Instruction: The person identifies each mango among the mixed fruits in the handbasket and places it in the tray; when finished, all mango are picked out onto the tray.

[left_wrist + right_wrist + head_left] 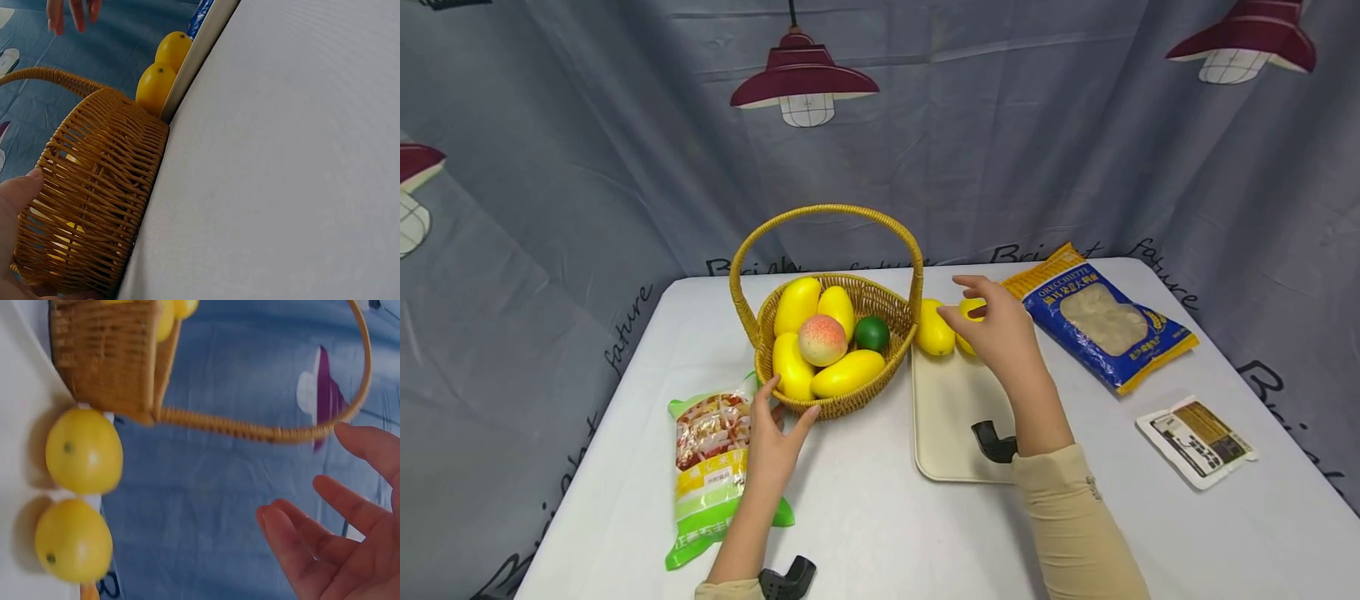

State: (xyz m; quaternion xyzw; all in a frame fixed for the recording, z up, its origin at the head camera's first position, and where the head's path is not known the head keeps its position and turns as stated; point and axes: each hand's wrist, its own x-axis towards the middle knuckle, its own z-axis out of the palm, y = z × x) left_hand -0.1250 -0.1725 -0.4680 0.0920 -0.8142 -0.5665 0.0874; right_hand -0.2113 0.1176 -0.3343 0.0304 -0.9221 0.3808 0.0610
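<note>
One white table, basket, grey curtain

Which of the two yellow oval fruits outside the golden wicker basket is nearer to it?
The left yellow oval fruit in the head view, beside the golden wicker basket; the other lies farther right, partly hidden by the right hand.
</note>
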